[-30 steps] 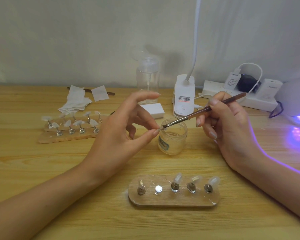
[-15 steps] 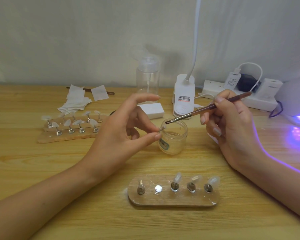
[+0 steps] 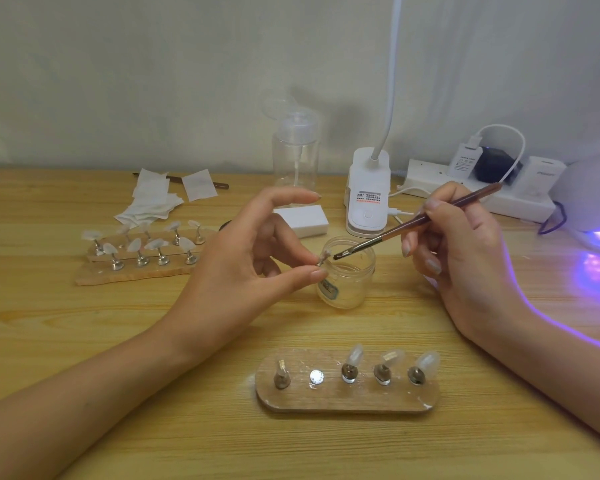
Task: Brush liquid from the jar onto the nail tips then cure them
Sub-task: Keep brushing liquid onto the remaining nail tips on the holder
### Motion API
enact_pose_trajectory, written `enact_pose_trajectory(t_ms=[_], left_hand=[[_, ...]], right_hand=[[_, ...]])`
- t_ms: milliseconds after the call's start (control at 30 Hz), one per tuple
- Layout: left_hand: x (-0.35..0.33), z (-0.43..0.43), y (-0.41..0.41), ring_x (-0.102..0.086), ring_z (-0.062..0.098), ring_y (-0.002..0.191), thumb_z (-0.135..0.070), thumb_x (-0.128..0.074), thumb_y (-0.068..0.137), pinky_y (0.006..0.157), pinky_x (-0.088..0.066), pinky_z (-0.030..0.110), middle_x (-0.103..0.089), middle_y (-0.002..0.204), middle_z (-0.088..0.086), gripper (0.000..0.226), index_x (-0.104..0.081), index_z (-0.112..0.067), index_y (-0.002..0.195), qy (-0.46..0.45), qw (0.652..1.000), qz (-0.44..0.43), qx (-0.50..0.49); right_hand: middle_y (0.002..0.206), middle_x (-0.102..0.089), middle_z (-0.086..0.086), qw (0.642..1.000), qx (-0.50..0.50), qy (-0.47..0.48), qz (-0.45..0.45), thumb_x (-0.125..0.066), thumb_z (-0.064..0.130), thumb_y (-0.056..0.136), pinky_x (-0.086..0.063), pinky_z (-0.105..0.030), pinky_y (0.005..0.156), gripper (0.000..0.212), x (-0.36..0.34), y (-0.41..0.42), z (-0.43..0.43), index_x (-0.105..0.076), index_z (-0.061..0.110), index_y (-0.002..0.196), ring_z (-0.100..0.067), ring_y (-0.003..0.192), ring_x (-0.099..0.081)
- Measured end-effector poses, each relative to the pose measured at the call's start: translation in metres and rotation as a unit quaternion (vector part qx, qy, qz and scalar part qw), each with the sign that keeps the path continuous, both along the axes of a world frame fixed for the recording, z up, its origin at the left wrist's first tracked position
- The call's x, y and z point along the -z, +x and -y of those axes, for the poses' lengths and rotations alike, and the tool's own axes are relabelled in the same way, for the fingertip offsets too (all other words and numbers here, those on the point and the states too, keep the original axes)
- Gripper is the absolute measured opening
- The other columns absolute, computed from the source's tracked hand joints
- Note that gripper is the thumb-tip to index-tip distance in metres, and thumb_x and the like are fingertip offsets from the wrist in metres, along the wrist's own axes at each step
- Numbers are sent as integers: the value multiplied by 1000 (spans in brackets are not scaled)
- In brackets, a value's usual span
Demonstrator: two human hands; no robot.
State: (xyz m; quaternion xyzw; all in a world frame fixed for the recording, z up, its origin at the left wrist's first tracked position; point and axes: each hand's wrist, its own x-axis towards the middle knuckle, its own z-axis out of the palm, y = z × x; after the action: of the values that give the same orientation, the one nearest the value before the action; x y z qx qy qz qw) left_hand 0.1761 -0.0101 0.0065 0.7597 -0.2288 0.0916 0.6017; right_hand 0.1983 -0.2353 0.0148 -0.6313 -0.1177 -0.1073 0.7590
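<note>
While my left hand [image 3: 243, 268] pinched a small nail tip [image 3: 325, 255] by its post between thumb and a curled finger, the index finger arched free above it. The tip looked pale, cloudy and translucent, and it sat over the rim of the jar [image 3: 347, 282] at about nine o'clock of its mouth. My right hand [image 3: 465, 258] gripped the brush [image 3: 413, 223] like a pen, its brown handle running up toward two o'clock. The dark bristles hung above the open jar, just beside the tip; whether they touched it I could not tell. The jar was clear glass, lidless, with a small label on its near side, and any liquid inside was too clear for me to make out. At six o'clock from the jar lay a wooden holder [image 3: 347, 401] carrying three clear tips [image 3: 355, 355] on its right posts, one bare post and one bare metal disc. At nine o'clock a second holder [image 3: 136, 273] bore many more tips. At twelve o'clock stood a clear pump bottle [image 3: 295, 157]. At three o'clock the curing lamp [image 3: 596, 199] glowed violet.
</note>
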Motion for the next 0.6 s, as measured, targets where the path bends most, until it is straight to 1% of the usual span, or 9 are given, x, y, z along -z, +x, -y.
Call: enact_pose_trajectory(t_ms=[67, 133, 200, 300, 367, 433, 500, 533, 600], left_hand=[[0, 0, 0, -71, 15, 81, -21, -80, 77, 62, -51, 49, -68, 80, -3, 61, -55, -33, 131, 2, 1000, 1, 0], [0, 0, 0, -71, 14, 80, -20, -80, 77, 61, -52, 49, -68, 80, -3, 61, -55, -33, 131, 3, 1000, 3, -1], [0, 0, 0, -71, 15, 81, -21, -80, 77, 61, -51, 49, -68, 80, -2, 60, -55, -33, 131, 3, 1000, 4, -1], [0, -1, 0, -71, 14, 80, -22, -81, 79, 60, -50, 48, -68, 81, -2, 60, -55, -32, 131, 3, 1000, 7, 1], [0, 0, 0, -71, 13, 80, -20, -81, 79, 59, -49, 48, -68, 80, -2, 60, -55, -31, 132, 4, 1000, 8, 1], [0, 0, 1, -70, 13, 79, -17, -81, 79, 58, -48, 49, -68, 80, -2, 60, -55, -31, 131, 6, 1000, 10, -1], [0, 0, 1, -70, 13, 80, -17, -81, 79, 58, -47, 50, -68, 80, -2, 60, -55, -32, 131, 8, 1000, 12, -3], [0, 0, 1, -71, 14, 81, -17, -82, 80, 58, -47, 51, -68, 81, -2, 60, -55, -31, 131, 9, 1000, 13, -3], [0, 0, 0, -71, 14, 83, -15, -80, 81, 58, -46, 52, -68, 82, -2, 59, -54, -30, 132, 14, 1000, 16, -4]], right_hand=[[57, -60, -5, 1000, -3, 16, 5, -43, 17, 99, -19, -24, 39, 21, 0, 0, 1, -43, 20, 78, -11, 38, -31], [59, -62, -6, 999, -20, 18, 17, -45, 21, 96, -23, -21, 40, 17, -1, -1, 0, -43, 20, 78, -11, 38, -33], [59, -62, -7, 1000, -23, 2, 13, -46, 20, 96, -28, -18, 39, 19, -2, -1, -2, -44, 20, 78, -11, 38, -33], [56, -59, -7, 1000, 3, -6, -5, -42, 13, 102, -21, -21, 37, 25, 0, 0, -1, -44, 20, 77, -11, 37, -30], [57, -60, -5, 1000, 4, 13, -6, -42, 15, 101, -16, -25, 39, 25, 0, 0, 1, -44, 20, 77, -10, 38, -31], [58, -62, -5, 1000, -15, 25, 5, -44, 20, 97, -20, -22, 39, 20, -1, 0, 0, -44, 21, 77, -10, 39, -34], [59, -62, -6, 1000, -25, 8, 1, -47, 23, 93, -25, -19, 39, 17, -2, -1, -1, -44, 21, 77, -11, 40, -35], [58, -62, -6, 1000, -19, -2, -6, -47, 22, 94, -25, -19, 39, 18, -1, -1, -1, -44, 20, 77, -12, 40, -35], [56, -60, -6, 1000, 1, -10, -15, -44, 16, 99, -19, -24, 39, 23, 0, 0, 0, -44, 20, 77, -11, 39, -34]])
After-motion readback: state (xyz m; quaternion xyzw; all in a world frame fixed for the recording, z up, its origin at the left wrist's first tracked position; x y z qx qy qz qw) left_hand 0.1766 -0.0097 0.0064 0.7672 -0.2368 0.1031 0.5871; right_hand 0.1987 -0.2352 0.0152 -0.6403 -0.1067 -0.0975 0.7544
